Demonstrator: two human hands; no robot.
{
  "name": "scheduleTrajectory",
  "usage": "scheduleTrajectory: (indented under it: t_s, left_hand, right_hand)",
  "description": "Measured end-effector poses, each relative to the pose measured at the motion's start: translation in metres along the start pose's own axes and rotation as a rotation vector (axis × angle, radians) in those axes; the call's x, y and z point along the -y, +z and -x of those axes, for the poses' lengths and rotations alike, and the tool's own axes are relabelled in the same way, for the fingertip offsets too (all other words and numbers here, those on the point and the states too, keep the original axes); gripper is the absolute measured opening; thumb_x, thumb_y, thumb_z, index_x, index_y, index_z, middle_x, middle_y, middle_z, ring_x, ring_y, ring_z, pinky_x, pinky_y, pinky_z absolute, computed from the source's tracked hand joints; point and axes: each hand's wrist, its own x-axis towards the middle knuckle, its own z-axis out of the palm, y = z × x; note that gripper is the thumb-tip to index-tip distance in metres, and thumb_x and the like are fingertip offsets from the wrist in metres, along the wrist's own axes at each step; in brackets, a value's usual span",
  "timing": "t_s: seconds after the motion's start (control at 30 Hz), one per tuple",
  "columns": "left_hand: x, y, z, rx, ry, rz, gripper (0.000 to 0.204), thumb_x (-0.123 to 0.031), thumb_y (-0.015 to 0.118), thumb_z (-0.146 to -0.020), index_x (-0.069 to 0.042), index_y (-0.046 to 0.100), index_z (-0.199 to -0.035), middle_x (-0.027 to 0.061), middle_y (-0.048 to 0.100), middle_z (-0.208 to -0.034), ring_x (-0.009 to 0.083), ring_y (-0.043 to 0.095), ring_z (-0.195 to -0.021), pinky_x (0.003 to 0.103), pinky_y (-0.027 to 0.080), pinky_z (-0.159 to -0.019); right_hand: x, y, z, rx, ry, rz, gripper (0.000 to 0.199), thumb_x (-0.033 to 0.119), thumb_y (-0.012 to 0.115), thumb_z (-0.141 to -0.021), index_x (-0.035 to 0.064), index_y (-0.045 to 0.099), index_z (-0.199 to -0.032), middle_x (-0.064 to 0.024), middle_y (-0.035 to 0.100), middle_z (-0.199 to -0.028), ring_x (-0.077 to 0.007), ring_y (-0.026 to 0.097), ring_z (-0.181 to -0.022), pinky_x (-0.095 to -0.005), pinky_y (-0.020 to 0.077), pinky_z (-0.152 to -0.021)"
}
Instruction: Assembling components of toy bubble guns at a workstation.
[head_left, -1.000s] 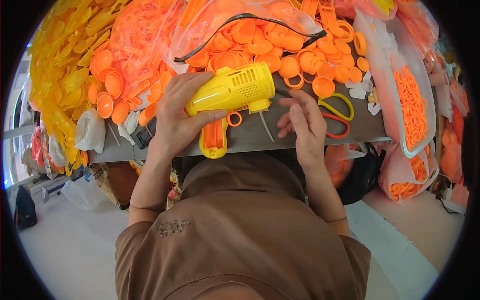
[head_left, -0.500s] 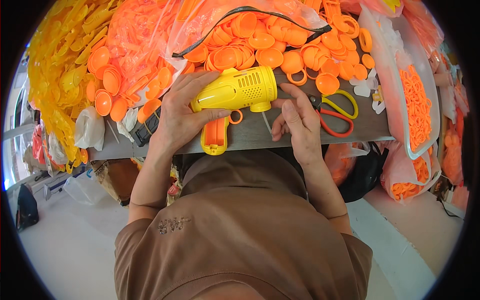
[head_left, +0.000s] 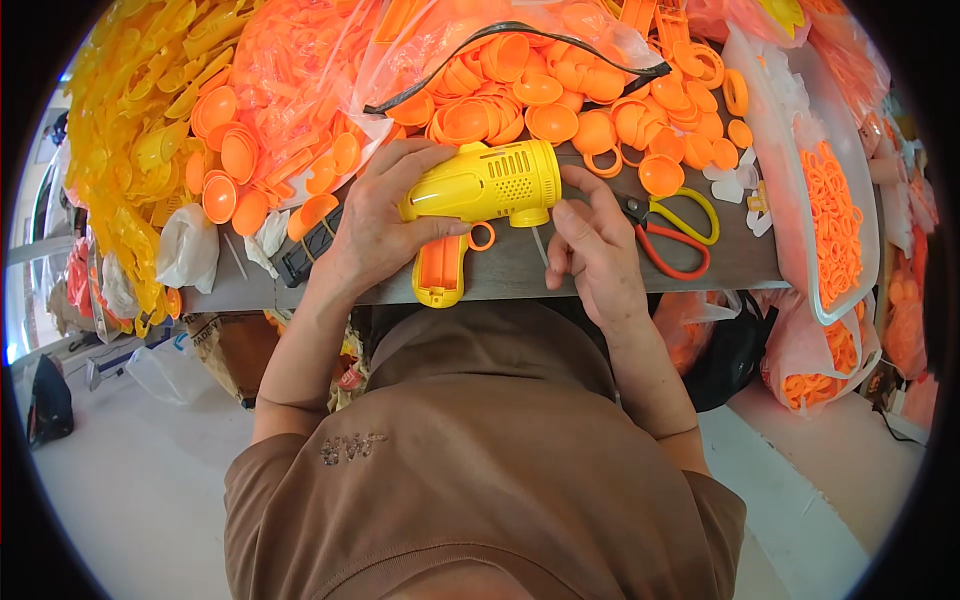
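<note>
My left hand (head_left: 385, 220) is closed around the rear of a yellow gun-shaped plastic toy body (head_left: 485, 187), which lies sideways above the table's front edge. Its handle (head_left: 440, 270) points toward me, with an orange inside showing, and an orange ring (head_left: 482, 237) sits beside it. From the short round spout under the barrel, a thin pale tube (head_left: 541, 245) runs down close to my right fingers. My right hand (head_left: 600, 240) is at the barrel's round front end, index finger by the rim, thumb apart from it and the other fingers loosely bent.
Scissors (head_left: 680, 235) with one yellow and one red handle lie right of my right hand. Orange cups (head_left: 550, 120) and bagged orange parts pile up behind. Yellow parts (head_left: 130, 130) heap at the left. A clear bin (head_left: 790, 200) of orange rings stands at the table's (head_left: 730, 262) right end.
The view has shifted slightly, so everything sits a little to the right. My left hand keeps its hold on the toy body; my right hand stays by its front end.
</note>
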Motion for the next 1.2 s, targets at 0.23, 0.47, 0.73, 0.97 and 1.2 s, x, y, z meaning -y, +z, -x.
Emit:
scheduleTrajectory:
  t_s: [0.23,0.47,0.73,0.97,1.2]
  left_hand:
    - [0.0,0.006,0.011,-0.054,-0.055,0.145,0.061,-0.015,0.081,-0.06,0.0,0.056,-0.113,0.0141,0.054,-0.111,0.0273,0.055,-0.102,0.034,0.045,-0.086]
    - [-0.001,0.004,0.013,-0.098,-0.042,0.121,0.06,-0.014,0.082,-0.059,0.001,0.057,-0.111,0.0144,0.055,-0.11,0.0274,0.056,-0.1,0.033,0.046,-0.084]
    - [0.001,0.003,0.021,-0.082,0.055,0.14,0.057,-0.02,0.077,-0.069,0.002,0.053,-0.116,0.0176,0.053,-0.114,0.0298,0.055,-0.103,0.035,0.044,-0.088]
    - [-0.006,-0.004,0.022,-0.022,-0.016,0.176,0.056,-0.024,0.074,-0.074,0.0,0.049,-0.119,0.015,0.057,-0.106,0.0295,0.057,-0.098,0.036,0.046,-0.084]
    - [-0.007,-0.015,0.016,0.129,-0.372,0.506,0.079,-0.03,0.083,-0.059,0.004,0.046,-0.12,0.0155,0.058,-0.103,0.0221,0.059,-0.093,0.031,0.048,-0.079]
  right_hand:
    - [0.0,0.018,-0.003,0.036,0.042,-0.009,0.058,0.008,0.058,-0.084,-0.0006,0.027,-0.132,-0.0075,0.052,-0.086,-0.0055,0.043,-0.05,-0.0212,0.0436,-0.041]
    - [-0.007,0.02,-0.009,-0.019,-0.02,-0.024,0.064,0.003,0.061,-0.08,-0.0003,0.026,-0.134,-0.0102,0.056,-0.085,-0.0059,0.043,-0.046,-0.02,0.0369,-0.036]
    - [-0.009,0.027,-0.005,-0.111,-0.028,-0.033,0.062,-0.002,0.055,-0.079,0.0009,0.027,-0.135,-0.0086,0.058,-0.091,-0.0024,0.036,-0.045,-0.0164,0.0311,-0.035]
    - [-0.011,0.026,0.006,-0.111,-0.105,-0.061,0.06,-0.004,0.052,-0.081,0.0026,0.029,-0.136,-0.0073,0.056,-0.105,0.0006,0.034,-0.045,-0.0133,0.0299,-0.035]
    - [0.003,0.028,0.013,-0.039,-0.226,-0.01,0.062,-0.004,0.052,-0.08,0.0004,0.027,-0.136,-0.0115,0.054,-0.115,0.0003,0.036,-0.046,-0.0129,0.0297,-0.035]
